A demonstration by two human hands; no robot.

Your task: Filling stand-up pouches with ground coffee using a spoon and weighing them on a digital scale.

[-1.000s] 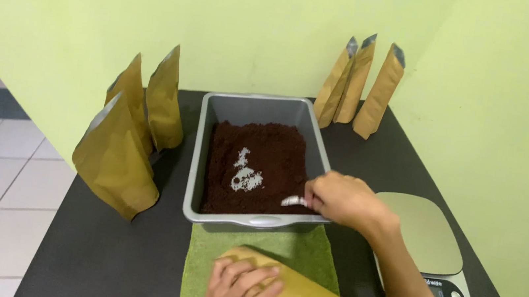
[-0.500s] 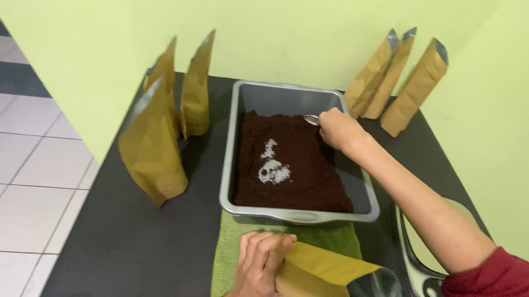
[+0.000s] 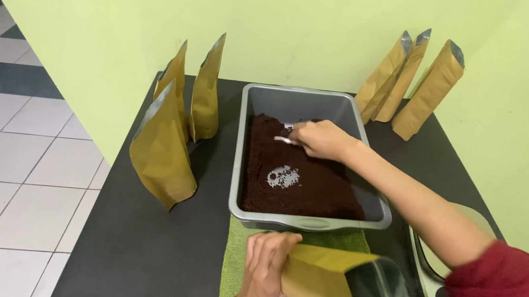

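A grey rectangular tub (image 3: 306, 223) holds dark brown ground powder (image 3: 313, 187) with a bare pale patch in the middle. My right hand (image 3: 322, 138) reaches into the far part of the tub, closed on a small white scoop (image 3: 284, 139) that touches the powder. My left hand (image 3: 266, 275) grips an open gold pouch (image 3: 338, 286) with a silver lining, lying on a green cloth (image 3: 234, 264) in front of the tub.
Three gold pouches stand at the left (image 3: 164, 150) and three lean on the green wall at the back right (image 3: 427, 91). A kitchen scale (image 3: 445, 282) sits at the right edge of the black table (image 3: 140, 247). Tiled floor lies to the left.
My right hand with the scoop moved from the tub's near edge to its far side, now back a little toward the middle. The pouch has tipped further with its mouth open to the right.
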